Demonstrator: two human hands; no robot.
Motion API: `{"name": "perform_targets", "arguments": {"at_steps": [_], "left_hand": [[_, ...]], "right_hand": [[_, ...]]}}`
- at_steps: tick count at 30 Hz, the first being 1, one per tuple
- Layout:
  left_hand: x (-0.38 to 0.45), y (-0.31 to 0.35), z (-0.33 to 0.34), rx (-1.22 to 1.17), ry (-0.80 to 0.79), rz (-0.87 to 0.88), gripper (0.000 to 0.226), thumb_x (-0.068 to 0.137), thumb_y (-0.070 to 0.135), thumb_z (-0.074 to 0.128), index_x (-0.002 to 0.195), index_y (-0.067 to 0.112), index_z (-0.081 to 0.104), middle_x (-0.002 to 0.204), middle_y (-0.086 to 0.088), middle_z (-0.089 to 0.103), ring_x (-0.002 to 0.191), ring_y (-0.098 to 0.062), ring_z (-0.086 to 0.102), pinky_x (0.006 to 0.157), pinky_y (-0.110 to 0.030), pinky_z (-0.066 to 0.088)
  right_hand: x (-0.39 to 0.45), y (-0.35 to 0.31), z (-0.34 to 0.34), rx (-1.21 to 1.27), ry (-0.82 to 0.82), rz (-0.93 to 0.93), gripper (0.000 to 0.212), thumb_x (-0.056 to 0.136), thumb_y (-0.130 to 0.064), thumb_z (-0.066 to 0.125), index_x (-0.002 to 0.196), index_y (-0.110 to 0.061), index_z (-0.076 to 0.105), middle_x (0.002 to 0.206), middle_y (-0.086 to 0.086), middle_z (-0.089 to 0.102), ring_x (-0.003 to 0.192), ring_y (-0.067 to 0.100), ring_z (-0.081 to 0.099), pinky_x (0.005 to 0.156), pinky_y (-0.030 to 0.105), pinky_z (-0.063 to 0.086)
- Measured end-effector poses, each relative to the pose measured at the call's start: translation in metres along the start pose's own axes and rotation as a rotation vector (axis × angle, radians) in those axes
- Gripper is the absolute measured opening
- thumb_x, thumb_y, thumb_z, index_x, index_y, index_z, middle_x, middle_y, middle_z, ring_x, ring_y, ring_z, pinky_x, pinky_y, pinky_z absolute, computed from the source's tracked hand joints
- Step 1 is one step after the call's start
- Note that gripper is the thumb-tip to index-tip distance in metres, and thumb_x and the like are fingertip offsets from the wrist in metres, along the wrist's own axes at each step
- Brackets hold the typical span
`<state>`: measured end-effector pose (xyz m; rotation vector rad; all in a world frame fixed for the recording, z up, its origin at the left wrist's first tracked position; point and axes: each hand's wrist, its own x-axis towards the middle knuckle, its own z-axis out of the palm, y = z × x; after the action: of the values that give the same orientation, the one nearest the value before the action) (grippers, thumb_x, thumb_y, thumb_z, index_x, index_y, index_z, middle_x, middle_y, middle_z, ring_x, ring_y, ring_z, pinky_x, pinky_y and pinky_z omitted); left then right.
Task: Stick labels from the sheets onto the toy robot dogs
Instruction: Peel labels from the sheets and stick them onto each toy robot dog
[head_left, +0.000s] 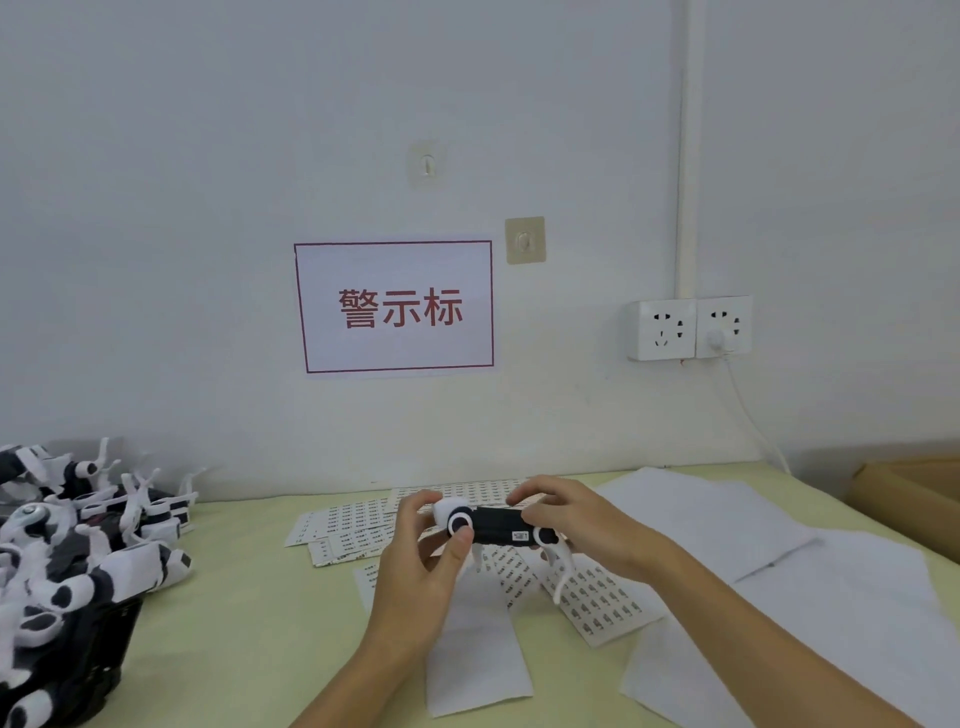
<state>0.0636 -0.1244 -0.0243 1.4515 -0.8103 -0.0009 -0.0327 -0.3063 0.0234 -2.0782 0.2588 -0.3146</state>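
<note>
Head view puts both of my hands over the middle of the worktop (249, 613), holding one toy robot dog (498, 525) between them, lifted clear of the surface. My left hand (415, 566) grips its white front end, thumb pressed just under the round black-and-white joint, fingers curled behind. My right hand (571, 525) wraps over the black body from the far side, fingers curled on top. I can see a small white label (520, 536) on the black side facing me, and a thin white tail or leg hangs down below my right hand.

Directly under and behind the dog lie the label sheets (353, 530), fanned and overlapping toward the wall, with one more printed sheet (602, 597) beneath my right wrist. Blank white backing papers (717, 519) spread to the right and one strip (478, 660) runs toward me.

On the left a heaped pile of robot dogs (67, 571) crowds the worktop edge, legs sticking up. A cardboard box (914, 493) sits off the right corner. The wall stands close behind, carrying a red-bordered sign (394, 306), two adhesive hooks (525, 240) and a double socket (690, 328) whose white cable (753, 415) drops behind the worktop. Bare green surface shows between the pile and the sheets.
</note>
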Motion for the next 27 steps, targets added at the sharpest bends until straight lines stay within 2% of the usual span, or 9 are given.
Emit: {"name": "perform_targets", "arguments": {"at_steps": [3,5,7,10,12,14,18,21,27], "left_hand": [[0.0,0.01,0.009,0.065,-0.056,0.019,0.03,0.09,0.03,0.067,0.115,0.029,0.051,0.108,0.004,0.07,0.094,-0.003,0.07,0.074,-0.012,0.05],[-0.001,0.021,0.018,0.089,-0.082,0.033,0.034,0.086,0.043,0.064,0.114,0.028,0.052,0.105,0.006,0.071,0.093,-0.005,0.071,0.072,-0.012,0.049],[-0.004,0.032,0.027,0.109,-0.102,0.021,0.035,0.084,0.051,0.06,0.111,0.029,0.052,0.102,0.007,0.072,0.09,-0.005,0.07,0.069,-0.01,0.047],[-0.01,0.042,0.043,0.164,-0.187,-0.004,0.02,0.093,0.04,0.061,0.108,0.03,0.051,0.102,0.012,0.07,0.089,0.001,0.066,0.068,-0.011,0.048],[-0.016,0.045,0.051,0.292,-0.23,0.013,0.017,0.096,0.036,0.059,0.11,0.035,0.05,0.113,0.02,0.061,0.098,0.007,0.058,0.077,-0.015,0.05],[-0.022,0.049,0.058,0.43,-0.259,0.079,0.025,0.093,0.042,0.058,0.117,0.043,0.049,0.121,0.029,0.051,0.111,0.015,0.047,0.088,-0.012,0.043],[-0.029,0.059,0.065,0.618,-0.369,0.247,0.037,0.082,0.066,0.056,0.111,0.044,0.06,0.105,0.028,0.058,0.107,0.006,0.045,0.091,-0.018,0.039],[-0.028,0.066,0.065,0.547,-0.377,0.208,0.017,0.085,0.051,0.068,0.098,0.039,0.07,0.092,0.019,0.065,0.099,-0.002,0.051,0.086,-0.024,0.042],[-0.03,0.076,0.066,0.461,-0.387,0.062,0.007,0.082,0.042,0.073,0.087,0.039,0.069,0.093,0.016,0.065,0.098,0.002,0.052,0.071,-0.012,0.034]], "right_hand": [[-0.025,0.003,-0.013,-0.024,0.055,-0.062,0.016,0.095,-0.037,0.056,0.109,-0.04,0.062,0.107,-0.003,0.068,0.085,0.011,0.065,0.087,0.037,0.051],[-0.046,0.005,-0.02,-0.027,0.082,-0.109,0.025,0.088,-0.042,0.06,0.113,-0.042,0.06,0.109,-0.009,0.067,0.092,0.011,0.065,0.087,0.03,0.051],[-0.068,0.01,-0.024,-0.057,0.129,-0.162,0.03,0.086,-0.034,0.065,0.114,-0.042,0.06,0.109,-0.014,0.066,0.098,0.009,0.064,0.087,0.028,0.054],[-0.097,0.021,-0.027,-0.065,0.253,-0.216,0.031,0.09,-0.013,0.065,0.109,-0.037,0.064,0.105,-0.013,0.068,0.099,0.011,0.063,0.089,0.034,0.053],[-0.112,0.028,-0.027,-0.06,0.322,-0.23,0.031,0.09,-0.011,0.065,0.108,-0.036,0.065,0.106,-0.011,0.068,0.1,0.013,0.063,0.091,0.037,0.052],[-0.119,0.032,-0.026,-0.109,0.34,-0.254,0.03,0.089,-0.012,0.068,0.109,-0.035,0.065,0.105,-0.013,0.068,0.101,0.013,0.063,0.091,0.036,0.052],[-0.123,0.029,-0.021,-0.145,0.304,-0.309,0.025,0.09,-0.018,0.068,0.111,-0.034,0.064,0.105,-0.015,0.068,0.1,0.012,0.064,0.087,0.026,0.053],[-0.124,0.026,-0.021,-0.108,0.286,-0.301,0.024,0.09,-0.019,0.068,0.11,-0.032,0.065,0.102,-0.012,0.069,0.098,0.012,0.065,0.085,0.025,0.053],[-0.127,0.024,-0.024,-0.052,0.26,-0.263,0.026,0.091,-0.014,0.068,0.11,-0.032,0.067,0.103,-0.008,0.069,0.098,0.014,0.064,0.09,0.033,0.053]]}}
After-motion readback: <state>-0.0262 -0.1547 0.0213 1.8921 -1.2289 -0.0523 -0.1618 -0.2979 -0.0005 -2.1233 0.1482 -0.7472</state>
